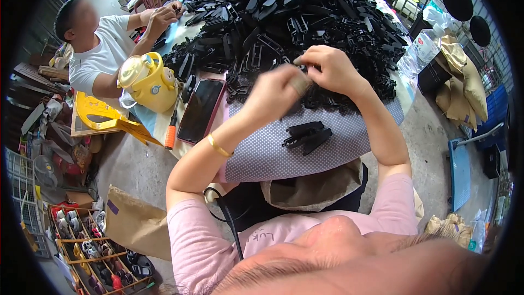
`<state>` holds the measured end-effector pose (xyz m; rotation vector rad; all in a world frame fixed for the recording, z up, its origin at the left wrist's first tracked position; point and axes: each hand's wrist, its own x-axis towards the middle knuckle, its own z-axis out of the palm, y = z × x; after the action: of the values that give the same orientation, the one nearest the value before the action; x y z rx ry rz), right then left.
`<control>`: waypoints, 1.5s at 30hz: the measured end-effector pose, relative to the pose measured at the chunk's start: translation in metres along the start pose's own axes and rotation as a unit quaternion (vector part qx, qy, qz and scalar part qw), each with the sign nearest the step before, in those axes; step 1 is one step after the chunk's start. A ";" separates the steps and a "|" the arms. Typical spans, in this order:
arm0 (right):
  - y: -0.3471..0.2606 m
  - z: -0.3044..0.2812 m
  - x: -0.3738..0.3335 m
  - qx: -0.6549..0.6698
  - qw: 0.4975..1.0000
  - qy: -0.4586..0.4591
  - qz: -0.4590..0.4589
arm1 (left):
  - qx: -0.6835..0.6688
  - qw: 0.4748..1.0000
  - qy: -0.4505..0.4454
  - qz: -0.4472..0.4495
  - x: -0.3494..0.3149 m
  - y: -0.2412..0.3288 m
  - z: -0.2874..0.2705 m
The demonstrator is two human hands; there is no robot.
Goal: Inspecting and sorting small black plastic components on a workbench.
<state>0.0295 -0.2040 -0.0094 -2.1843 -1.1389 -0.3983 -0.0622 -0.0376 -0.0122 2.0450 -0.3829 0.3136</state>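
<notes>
Clock positions are read from the point where the two hands meet, with 12 o'clock facing away from the wearer.

Left hand [278,90]: positioned over the near edge of the pile, wrist at 8 o'clock. Motion blur obscures the fingers; whether they grip a part cannot be determined.

Right hand [330,68]: positioned directly beside the left, forearm entering from 4 o'clock. The fingers are bent, thumb and forefinger close together; a held part cannot be confirmed.

Work items: a large pile of black plastic parts [273,8] covers the table from beneath the hands out to 12 o'clock. A small group of black parts [307,136] lies apart from the pile at 6 o'clock, on a dotted grey cloth [256,158].

Surroundings: a phone [202,112] and an orange-handled tool [171,134] lie at 8 o'clock. A yellow container [155,90] stands at 9 o'clock. Beyond it sits a co-worker in a white shirt [90,63], whose hands [161,19] are raised near the pile at 10 o'clock.
</notes>
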 end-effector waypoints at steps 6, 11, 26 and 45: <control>-0.006 0.006 -0.009 -0.142 0.976 -0.122 -0.108 | 0.149 0.957 -0.244 0.051 -0.030 0.039 0.018; -0.015 0.006 -0.010 -0.200 0.964 -0.163 -0.060 | 0.195 0.972 -0.107 0.077 0.018 0.001 0.000; 0.004 0.008 0.004 0.186 0.977 0.104 0.018 | -0.113 0.983 0.058 -0.132 0.069 -0.053 -0.026; -0.021 0.011 -0.004 0.160 0.980 0.114 -0.015 | -0.424 0.885 0.037 -0.188 0.031 -0.028 -0.008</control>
<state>0.0094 -0.1904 -0.0115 -1.7948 -1.0317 -0.4332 -0.0231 -0.0222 -0.0189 1.1926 -0.0381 -0.0318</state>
